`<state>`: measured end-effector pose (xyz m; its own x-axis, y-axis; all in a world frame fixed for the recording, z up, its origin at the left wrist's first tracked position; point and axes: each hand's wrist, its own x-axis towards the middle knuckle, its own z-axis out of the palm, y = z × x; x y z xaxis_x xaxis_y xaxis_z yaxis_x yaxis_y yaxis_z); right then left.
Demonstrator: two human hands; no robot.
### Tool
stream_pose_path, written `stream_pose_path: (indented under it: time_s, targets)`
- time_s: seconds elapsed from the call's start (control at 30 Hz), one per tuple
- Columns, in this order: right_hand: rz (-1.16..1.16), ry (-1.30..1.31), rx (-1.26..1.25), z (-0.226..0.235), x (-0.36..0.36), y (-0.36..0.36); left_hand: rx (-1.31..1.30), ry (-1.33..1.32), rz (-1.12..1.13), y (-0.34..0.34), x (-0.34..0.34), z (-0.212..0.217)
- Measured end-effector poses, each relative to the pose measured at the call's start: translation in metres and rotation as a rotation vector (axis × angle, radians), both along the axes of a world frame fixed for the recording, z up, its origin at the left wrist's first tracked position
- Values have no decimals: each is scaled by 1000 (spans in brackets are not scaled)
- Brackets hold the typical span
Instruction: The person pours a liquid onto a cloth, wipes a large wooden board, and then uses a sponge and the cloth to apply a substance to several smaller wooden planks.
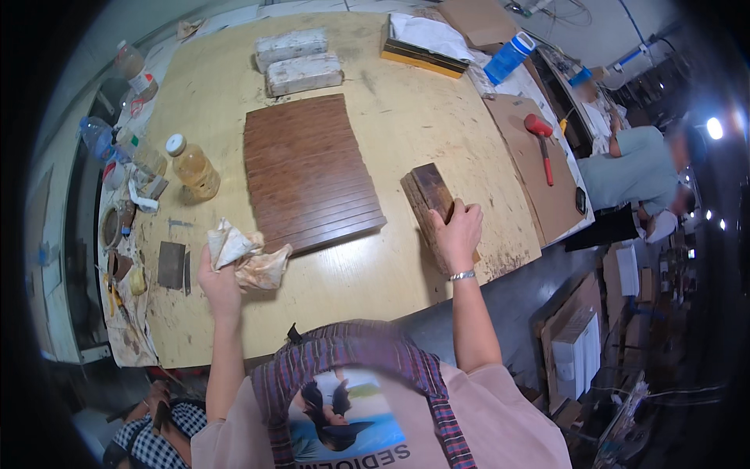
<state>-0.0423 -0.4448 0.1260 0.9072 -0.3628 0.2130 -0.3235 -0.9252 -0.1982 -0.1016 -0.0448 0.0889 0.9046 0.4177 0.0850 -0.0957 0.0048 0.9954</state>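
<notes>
A stained, crumpled cloth (262, 268) is gripped in my left hand (219, 277), by the near left corner of a brown wood-grain panel (305, 168). Several parallel grooves cross the near part of that panel, which lies flat on the table. To its right, my right hand (458, 234) is closed around a dark brown wooden block (430, 186). The block rests on the table near its front edge, its long side pointing away from me. My right fingertips are partly hidden behind the hand.
Two whitish wrapped blocks (303, 74) lie beyond the panel. A bottle of yellowish liquid (194, 167) and dark sandpaper-like pieces (171, 265) are at left. On cardboard (522, 148) at right lies a red mallet (544, 144); a blue bottle (509, 59) is farther back. Another person (637, 168) is at right.
</notes>
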Motion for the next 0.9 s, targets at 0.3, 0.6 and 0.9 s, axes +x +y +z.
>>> stream_pose_path:
  time_s: [0.3, 0.6, 0.9]
  targets:
    - [816, -323, 140, -60, -22, 100, 66, -25, 37, 6, -14, 9]
    - [891, -98, 192, -51, -33, 106, -219, 53, 111, -3, -39, 40]
    - [598, 142, 806, -9, -80, 127, 1050, -366, -39, -18, 3, 61]
